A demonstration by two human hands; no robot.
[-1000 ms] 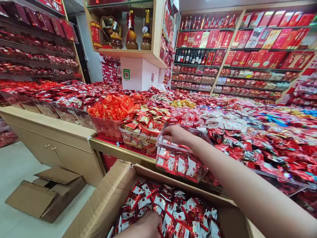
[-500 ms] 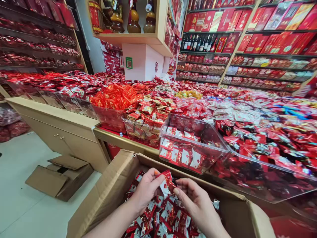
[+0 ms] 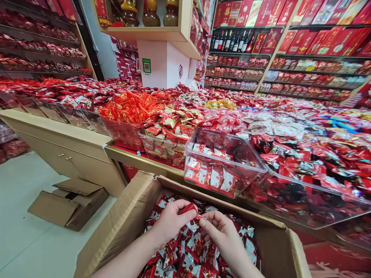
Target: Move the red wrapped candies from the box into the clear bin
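Note:
Above the open cardboard box (image 3: 114, 231), both my hands meet at a small red-and-white candy packet (image 3: 189, 209). My left hand (image 3: 171, 220) is closed around the packet, thumb on top. With its thumb and forefinger, my right hand (image 3: 222, 233) pinches the packet's right end. Many loose candy packets (image 3: 185, 255) of the same red and white print fill the box below. Just beyond the box, a clear plastic bin (image 3: 226, 164) holds similar packets standing in rows in its front part.
Bins of orange-red packets (image 3: 135, 108) and gold-red packets (image 3: 166, 144) stand left of the clear bin. Dark red packets (image 3: 307, 158) fill a bin at the right. An open carton (image 3: 69, 202) lies on the floor at left. Shelves with wine bottles (image 3: 232, 40) stand behind.
The packet has turned in my fingers and now shows mostly its red end. My hands have shifted slightly, uncovering more packets at the right of the box. The view has tilted down a little.

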